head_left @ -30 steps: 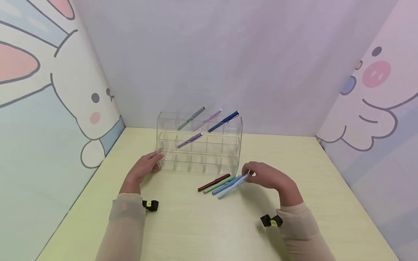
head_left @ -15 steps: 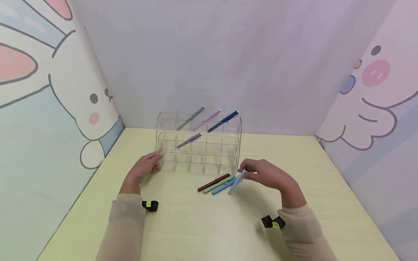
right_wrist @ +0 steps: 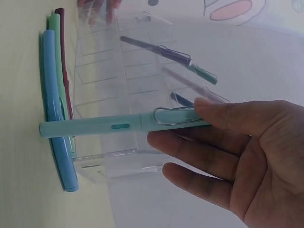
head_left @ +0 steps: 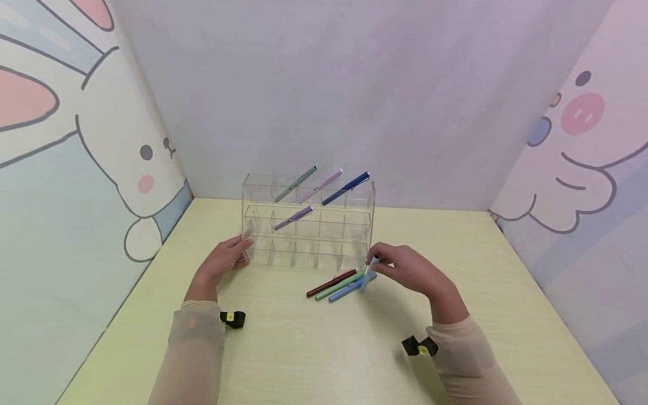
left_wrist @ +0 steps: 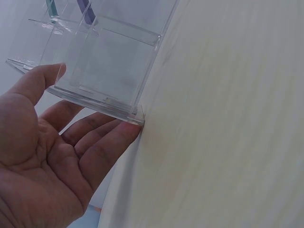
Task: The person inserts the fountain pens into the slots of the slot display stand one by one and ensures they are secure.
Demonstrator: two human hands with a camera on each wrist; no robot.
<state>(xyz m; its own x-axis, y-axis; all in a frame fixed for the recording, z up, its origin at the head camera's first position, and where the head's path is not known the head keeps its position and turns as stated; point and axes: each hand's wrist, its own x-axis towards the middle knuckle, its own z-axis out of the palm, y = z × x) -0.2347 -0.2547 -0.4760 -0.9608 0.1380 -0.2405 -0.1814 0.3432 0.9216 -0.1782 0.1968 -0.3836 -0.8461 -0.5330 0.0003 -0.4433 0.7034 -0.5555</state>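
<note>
My right hand [head_left: 405,267] pinches a light blue pen [right_wrist: 95,126] by its cap end, between thumb and fingers. The pen is raised and tilted, its other end down by the pens on the table. Beside it lie a blue pen [head_left: 345,292], a green pen [head_left: 331,289] and a dark red pen [head_left: 329,284]. My left hand [head_left: 225,259] holds the left side of a clear pen rack [head_left: 306,247], thumb at the side wall's edge, other fingers against the outside. Its right end stands just behind the right hand.
In the rack's top tier lean a grey-green pen [head_left: 296,184], a pink pen [head_left: 322,185] and a dark blue pen [head_left: 346,188]. A purple pen [head_left: 293,218] leans in the middle tier. Cartoon-printed walls [head_left: 324,84] enclose the table [head_left: 314,354].
My right hand has lifted the light blue pen off the table beside the other pens, tipped it more upright, and shifted slightly left toward the rack. My left hand stays put.
</note>
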